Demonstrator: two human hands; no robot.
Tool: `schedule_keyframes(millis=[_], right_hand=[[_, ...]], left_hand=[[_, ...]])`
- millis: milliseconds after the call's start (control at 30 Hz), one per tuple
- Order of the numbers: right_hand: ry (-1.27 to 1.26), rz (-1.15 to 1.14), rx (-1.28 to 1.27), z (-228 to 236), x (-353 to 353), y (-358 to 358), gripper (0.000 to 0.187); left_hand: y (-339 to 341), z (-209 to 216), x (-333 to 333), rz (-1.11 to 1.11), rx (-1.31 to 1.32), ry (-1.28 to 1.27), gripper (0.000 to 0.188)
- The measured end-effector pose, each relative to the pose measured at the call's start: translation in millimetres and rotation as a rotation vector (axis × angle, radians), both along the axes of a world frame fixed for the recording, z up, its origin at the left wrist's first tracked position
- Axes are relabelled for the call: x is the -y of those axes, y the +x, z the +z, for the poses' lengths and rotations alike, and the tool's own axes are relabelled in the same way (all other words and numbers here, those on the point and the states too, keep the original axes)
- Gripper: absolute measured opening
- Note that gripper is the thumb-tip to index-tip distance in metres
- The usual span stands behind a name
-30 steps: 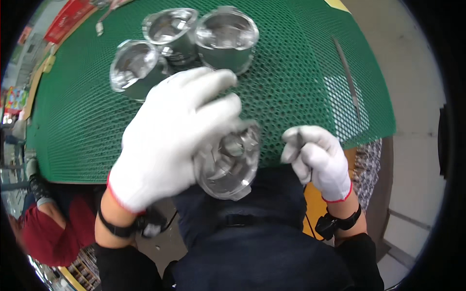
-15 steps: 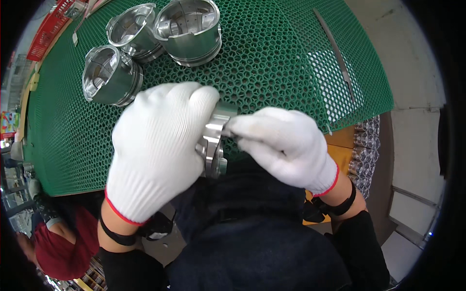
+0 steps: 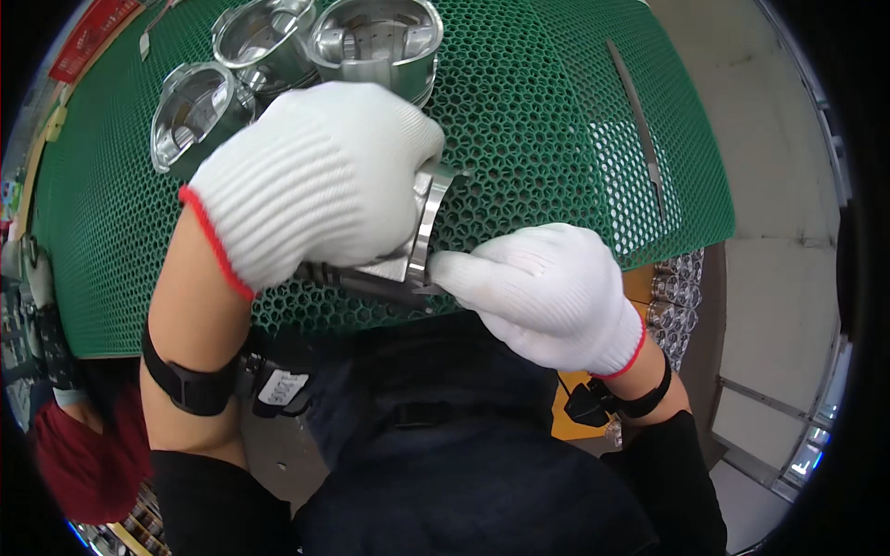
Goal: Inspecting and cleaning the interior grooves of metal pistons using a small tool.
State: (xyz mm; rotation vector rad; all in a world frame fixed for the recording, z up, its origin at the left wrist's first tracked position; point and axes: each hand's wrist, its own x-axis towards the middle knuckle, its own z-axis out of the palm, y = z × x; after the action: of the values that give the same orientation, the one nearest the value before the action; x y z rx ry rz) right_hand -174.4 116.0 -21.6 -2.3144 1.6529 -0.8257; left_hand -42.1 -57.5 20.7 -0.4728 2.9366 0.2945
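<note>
The L hand, in a white knit glove w/ red cuff edge, is bent round a metal piston & grips it from above; the piston is tilted on its side, approx. under the fingers of this hand, and I cannot tell if it touches the bench, which is topped w/ green honeycomb mesh. The R hand, same kind of glove, has thumb & fingers pressed together, their tips at the piston's near edge; whether they pinch some small piece I cannot tell, b/c the tips hide it. Just beyond the L hand, 3 other pistons stand w/ open ends up, incl. one partly hidden by this hand. Beyond the R hand & to its right, a long thin metal strip lies on the mesh. Lower than the bench, right of the R hand, are many shiny parts in rows. Far left of the L hand sits a person in dark red top.
</note>
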Motion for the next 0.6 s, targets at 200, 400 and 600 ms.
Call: schedule_keyframes(millis=[200,400,600], right_hand=[[0.169,0.125,-0.072,-2,-18,-12,0.029],[0.442,-0.344,1.364,-24,-68,-25,0.028],[0.755,0.073,1.63,-13,-36,5,0.054]], left_hand=[[20,-12,-2,0.043,-0.255,0.094,0.028],[99,-78,-52,0.804,-1.178,0.789,0.089],[125,-87,-64,0.615,-0.976,0.709,0.124]])
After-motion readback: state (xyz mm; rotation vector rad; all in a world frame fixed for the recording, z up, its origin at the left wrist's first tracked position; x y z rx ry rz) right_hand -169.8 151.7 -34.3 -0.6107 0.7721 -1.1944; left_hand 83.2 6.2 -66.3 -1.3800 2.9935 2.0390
